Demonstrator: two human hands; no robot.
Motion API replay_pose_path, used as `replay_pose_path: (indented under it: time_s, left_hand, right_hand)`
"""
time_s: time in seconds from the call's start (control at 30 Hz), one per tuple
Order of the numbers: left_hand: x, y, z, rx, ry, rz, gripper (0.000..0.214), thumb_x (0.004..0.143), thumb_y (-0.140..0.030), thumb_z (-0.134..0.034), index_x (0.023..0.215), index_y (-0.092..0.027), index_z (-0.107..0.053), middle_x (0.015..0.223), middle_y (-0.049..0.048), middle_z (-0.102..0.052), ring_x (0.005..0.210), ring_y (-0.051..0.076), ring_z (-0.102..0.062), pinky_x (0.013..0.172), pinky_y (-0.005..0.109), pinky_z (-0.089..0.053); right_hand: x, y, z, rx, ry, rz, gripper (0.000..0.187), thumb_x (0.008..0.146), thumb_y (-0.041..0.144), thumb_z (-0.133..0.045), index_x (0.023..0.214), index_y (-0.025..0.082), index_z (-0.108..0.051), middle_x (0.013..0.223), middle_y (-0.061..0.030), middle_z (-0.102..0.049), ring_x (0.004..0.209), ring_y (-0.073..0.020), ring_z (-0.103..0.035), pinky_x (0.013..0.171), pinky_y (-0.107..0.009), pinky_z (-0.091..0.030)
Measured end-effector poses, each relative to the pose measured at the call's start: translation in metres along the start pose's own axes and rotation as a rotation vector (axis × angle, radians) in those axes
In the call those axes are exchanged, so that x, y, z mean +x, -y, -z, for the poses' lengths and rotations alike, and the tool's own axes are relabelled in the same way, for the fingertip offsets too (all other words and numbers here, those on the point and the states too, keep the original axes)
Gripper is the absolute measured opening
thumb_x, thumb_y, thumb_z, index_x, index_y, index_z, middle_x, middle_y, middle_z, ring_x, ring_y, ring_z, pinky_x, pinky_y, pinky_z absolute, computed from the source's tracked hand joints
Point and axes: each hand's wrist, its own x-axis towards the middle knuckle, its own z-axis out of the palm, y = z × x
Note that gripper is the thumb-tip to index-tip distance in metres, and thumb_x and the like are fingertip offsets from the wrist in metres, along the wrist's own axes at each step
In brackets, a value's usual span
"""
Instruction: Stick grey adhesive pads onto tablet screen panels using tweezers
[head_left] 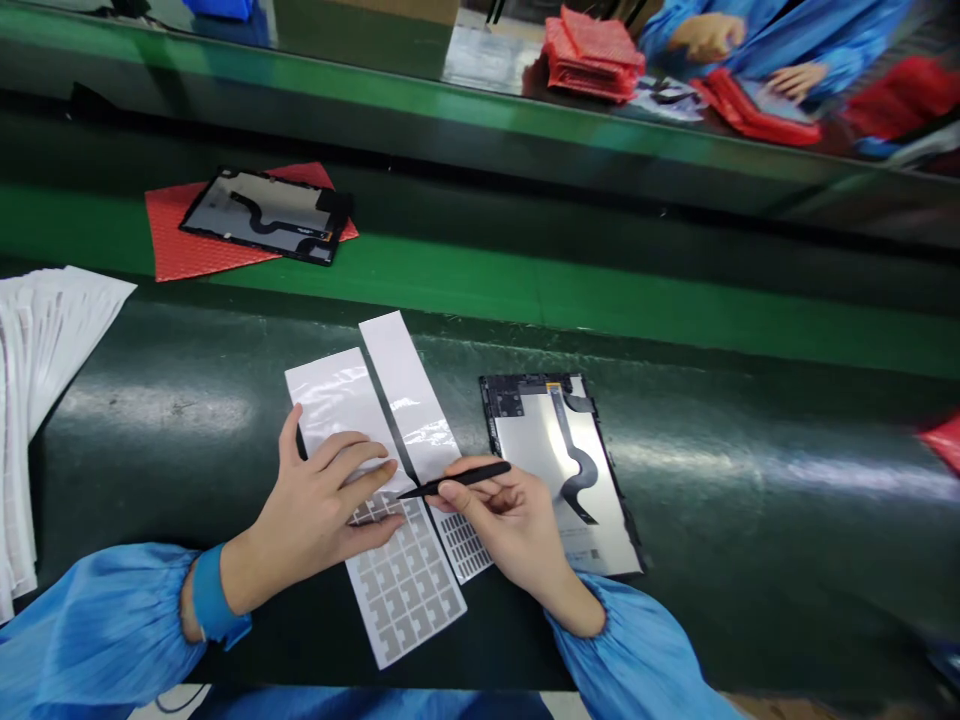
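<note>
My left hand (319, 500) rests with spread fingers on a sheet of grey die-cut stickers (409, 590), whose upper part is blank white. In my right hand (517, 520) is a pair of black tweezers (465, 475), the tip pointing left to the sticker sheet beside my left fingertips. A narrower label sheet (412, 400) with small dark rectangles at its lower end lies alongside, partly under my right hand. Just right of that hand, a tablet screen panel (536, 440) lies with its silver back up, a dark curved flex cable (577, 465) across it.
A second screen panel (262, 215) lies on a red bubble bag (169, 235) on the green strip beyond. White sheets (37, 350) are fanned at the left. Across the bench, red bags (592, 55) are stacked near a co-worker's hands (709, 38).
</note>
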Motion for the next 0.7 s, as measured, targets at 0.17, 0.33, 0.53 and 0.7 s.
replay_pose_path:
  time_s: [0.17, 0.33, 0.53, 0.7]
  left_hand:
    - [0.003, -0.012, 0.004, -0.002, 0.03, -0.045, 0.032, 0.106, -0.05, -0.058, 0.123, -0.024, -0.068, 0.12, -0.0013, -0.071, 0.117, 0.021, -0.065, 0.131, 0.064, 0.002]
    - [0.032, -0.032, -0.008, -0.071, 0.073, -0.202, 0.019, 0.105, -0.032, -0.061, 0.12, -0.023, -0.067, 0.117, -0.0014, -0.069, 0.11, 0.02, -0.061, 0.124, 0.057, -0.021]
    - [0.086, -0.042, -0.047, -0.019, 0.083, -0.379, 0.017, 0.106, -0.028, -0.056, 0.116, -0.02, -0.067, 0.109, 0.0015, -0.067, 0.099, 0.021, -0.057, 0.093, 0.047, -0.034]
    - [0.095, -0.033, -0.066, -0.038, 0.088, -0.374, 0.017, 0.105, -0.029, -0.06, 0.117, -0.023, -0.069, 0.11, 0.0005, -0.068, 0.099, 0.021, -0.056, 0.084, 0.045, -0.032]
  right_hand:
    - [0.016, 0.027, 0.05, 0.059, -0.185, 0.071, 0.051, 0.088, 0.04, -0.091, 0.12, 0.025, -0.055, 0.069, 0.0017, -0.076, 0.067, -0.0226, -0.079, 0.063, -0.024, -0.068]
    - [0.029, 0.042, 0.102, -0.093, -0.32, 0.135, 0.071, 0.081, 0.047, -0.095, 0.133, 0.025, -0.051, 0.071, 0.0019, -0.075, 0.065, -0.0225, -0.078, 0.062, -0.026, -0.068]
    - [0.034, 0.024, 0.109, -0.136, -0.352, 0.145, 0.076, 0.082, 0.05, -0.092, 0.135, 0.019, -0.047, 0.073, -0.0018, -0.077, 0.068, -0.0237, -0.079, 0.065, -0.029, -0.068]
    - [0.043, 0.018, 0.101, -0.105, -0.327, 0.16, 0.073, 0.084, 0.048, -0.091, 0.134, 0.018, -0.046, 0.074, -0.0032, -0.077, 0.069, -0.0232, -0.079, 0.067, -0.028, -0.068]
